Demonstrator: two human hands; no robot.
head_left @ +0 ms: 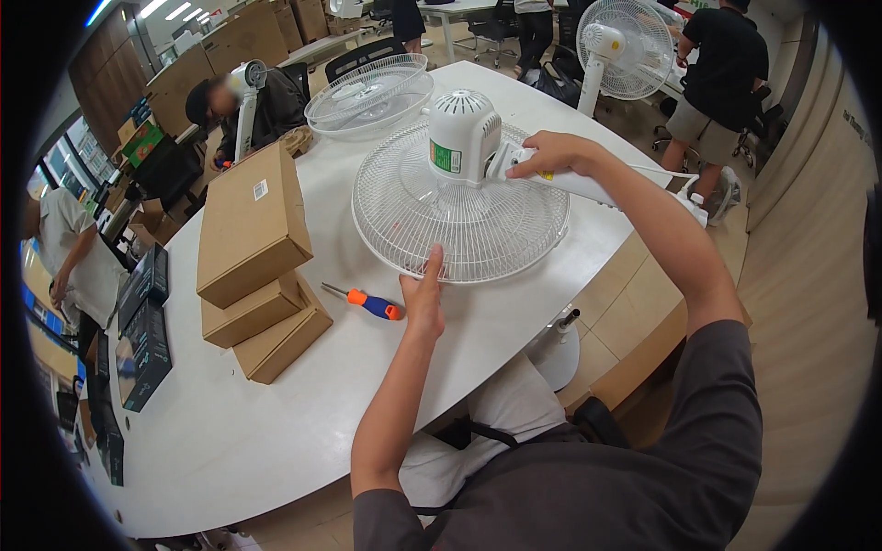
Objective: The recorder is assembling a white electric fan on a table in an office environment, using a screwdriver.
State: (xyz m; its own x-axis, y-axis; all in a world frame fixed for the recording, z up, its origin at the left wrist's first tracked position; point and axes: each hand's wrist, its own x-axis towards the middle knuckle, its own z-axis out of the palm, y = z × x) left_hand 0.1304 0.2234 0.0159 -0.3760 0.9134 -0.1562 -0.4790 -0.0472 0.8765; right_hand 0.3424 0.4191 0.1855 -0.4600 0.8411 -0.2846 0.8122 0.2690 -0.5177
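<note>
Fan head (469, 220) directly ahead of both hands, lying face down on the white tabletop (524, 321), with round wire grille (395, 202) underneath and vented motor housing (459, 138) pointing up. Note the long axis: white neck (588, 187) running sideways from the motor housing toward the right, nearly level, passing behind the right forearm and out to the right edge of the tabletop. Right hand (562, 153) nearer to this axis, grasping the neck from above, close to the joint with the motor housing, thumb and forefinger at the joint end. Left hand (424, 298) on the near side, pinching the rim of the grille, thumb laid over the wires, remaining fingers partly hidden below the edge. Grip force of either hand: not possible to tell. White power cord (663, 171) beyond the right forearm. Screwdriver (372, 304) with blue-and-orange handle lying free just left of the left hand, handle end toward the hand, shaft pointing away to the left. Farther left, three brown cardboard boxes: large box (248, 220) on top, middle box (250, 314) below, lower box (285, 344) nearest the wearer. Behind the fan head, second fan grille (367, 96) resting on the tabletop, tilted. At the far right, assembled fan (625, 46) standing upright.
</note>
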